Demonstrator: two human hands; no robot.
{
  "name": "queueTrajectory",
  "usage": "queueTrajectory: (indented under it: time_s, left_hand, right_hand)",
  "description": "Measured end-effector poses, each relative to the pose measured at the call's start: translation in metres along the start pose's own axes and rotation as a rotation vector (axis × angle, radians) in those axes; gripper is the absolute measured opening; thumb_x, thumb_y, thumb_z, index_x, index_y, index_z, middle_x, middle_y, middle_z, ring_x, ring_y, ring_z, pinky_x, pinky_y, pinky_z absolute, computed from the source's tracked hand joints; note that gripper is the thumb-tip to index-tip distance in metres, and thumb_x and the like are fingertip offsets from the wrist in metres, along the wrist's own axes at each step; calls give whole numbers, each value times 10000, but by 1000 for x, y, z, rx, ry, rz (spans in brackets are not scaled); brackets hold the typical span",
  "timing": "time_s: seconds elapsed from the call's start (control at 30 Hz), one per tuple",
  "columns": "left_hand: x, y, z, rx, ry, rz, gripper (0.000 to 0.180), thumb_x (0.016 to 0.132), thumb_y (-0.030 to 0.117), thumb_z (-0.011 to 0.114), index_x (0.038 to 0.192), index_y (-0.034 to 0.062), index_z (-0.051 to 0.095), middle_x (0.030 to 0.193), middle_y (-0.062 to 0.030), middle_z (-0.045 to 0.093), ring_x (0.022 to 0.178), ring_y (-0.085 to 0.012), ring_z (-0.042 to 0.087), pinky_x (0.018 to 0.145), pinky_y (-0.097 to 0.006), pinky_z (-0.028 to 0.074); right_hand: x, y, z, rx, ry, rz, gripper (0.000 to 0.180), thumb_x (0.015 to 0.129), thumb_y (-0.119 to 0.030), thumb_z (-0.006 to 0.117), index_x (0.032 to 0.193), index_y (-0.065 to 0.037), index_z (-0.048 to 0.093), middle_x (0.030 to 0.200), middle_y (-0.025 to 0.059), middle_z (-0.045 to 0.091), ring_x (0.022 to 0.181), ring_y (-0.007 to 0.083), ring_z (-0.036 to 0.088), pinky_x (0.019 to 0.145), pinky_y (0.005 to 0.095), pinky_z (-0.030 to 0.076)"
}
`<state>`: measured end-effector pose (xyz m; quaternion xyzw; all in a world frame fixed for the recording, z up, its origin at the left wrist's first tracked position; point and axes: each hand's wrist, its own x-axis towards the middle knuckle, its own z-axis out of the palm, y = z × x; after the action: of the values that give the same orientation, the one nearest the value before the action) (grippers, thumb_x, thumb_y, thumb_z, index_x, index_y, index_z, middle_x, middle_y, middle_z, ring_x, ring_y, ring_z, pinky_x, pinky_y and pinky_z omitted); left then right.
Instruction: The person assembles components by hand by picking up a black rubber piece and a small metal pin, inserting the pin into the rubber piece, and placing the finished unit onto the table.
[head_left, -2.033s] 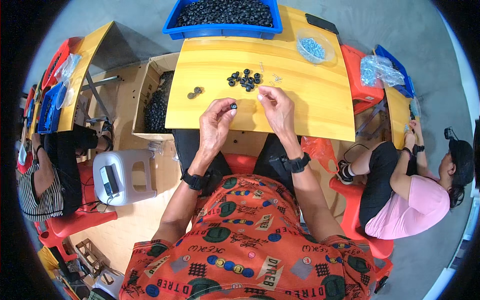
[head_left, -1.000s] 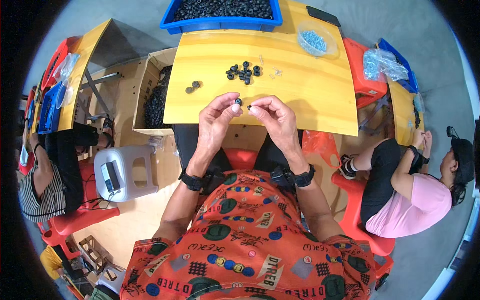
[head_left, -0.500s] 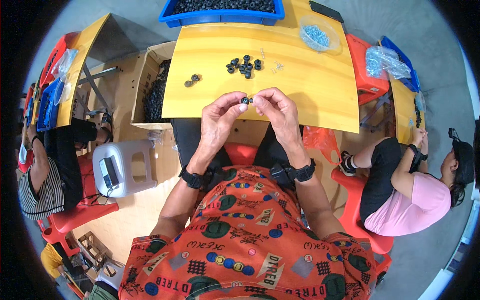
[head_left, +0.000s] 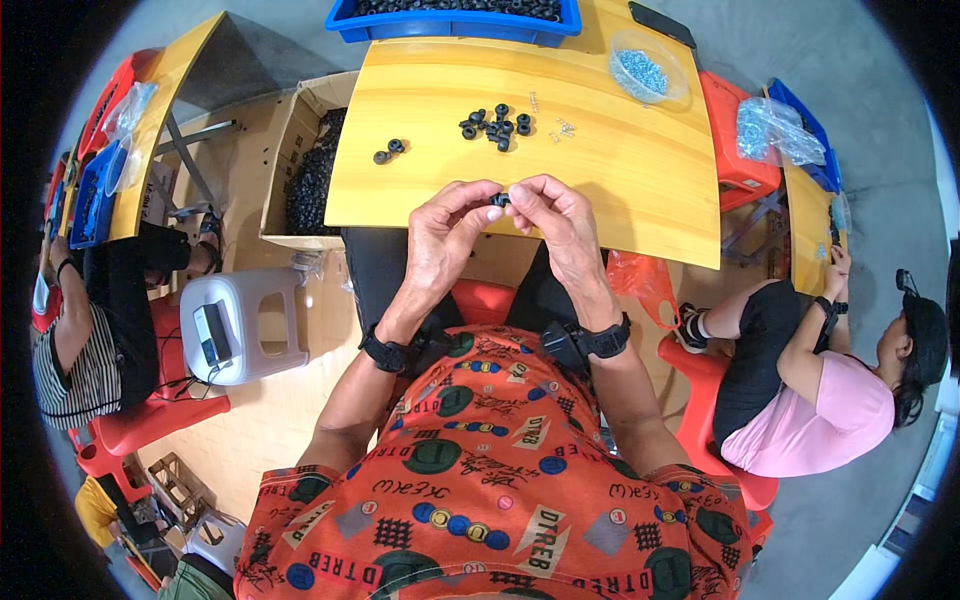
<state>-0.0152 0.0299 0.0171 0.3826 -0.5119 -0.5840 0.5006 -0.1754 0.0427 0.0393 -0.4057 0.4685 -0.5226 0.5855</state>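
Left hand [head_left: 440, 240]: fingertips pinched on the small black round plastic part [head_left: 499, 200], over the near edge of the yellow wooden counter [head_left: 640, 180].
Right hand [head_left: 555, 225]: pinching the same part from 3 o'clock.
Loose pile of black ring parts [head_left: 495, 124]: at 12 o'clock from the hands.

The table [head_left: 620, 170] is yellow wood-grain, the rings [head_left: 495, 124] on it black, the bin [head_left: 455, 25] blue, the stools [head_left: 735, 135] red, one stool [head_left: 250, 320] white, the shirt [head_left: 480, 480] orange with dark, perhaps green, patches.
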Motion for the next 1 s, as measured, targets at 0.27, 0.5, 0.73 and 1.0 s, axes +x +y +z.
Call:
queueTrajectory:
  time_s: [0.27,0.5,0.73,1.0]
  left_hand:
    - [-1,3,0,109,-24,34,215,848,-22,668,1061,-1,676,969,-32,649,905,-111,585,824,-239,473]
    - [-2,7,4,346,7,196,212,829,-36,664,1038,-9,678,942,-65,666,873,-135,616,784,-258,496]
    - [-3,9,8,408,-10,296,209,824,-42,661,1028,-4,687,930,-89,676,860,-155,636,759,-266,507]
    - [-4,11,3,431,-17,242,197,789,21,710,986,15,706,874,-100,684,787,-182,662,702,-293,529]
  right_hand:
    - [0,2,1,-30,15,40,193,913,-238,669,889,-49,640,730,-8,602,638,52,520,583,204,407]
    - [-3,10,5,12,43,45,238,918,-270,665,818,-70,583,675,-26,556,594,38,483,527,184,388]
    - [-11,13,17,215,138,64,271,942,-265,630,751,-105,525,647,-32,519,556,47,445,500,197,364]
    - [-9,10,4,31,76,75,249,936,-273,637,799,-70,591,696,-5,583,574,47,488,513,189,392]
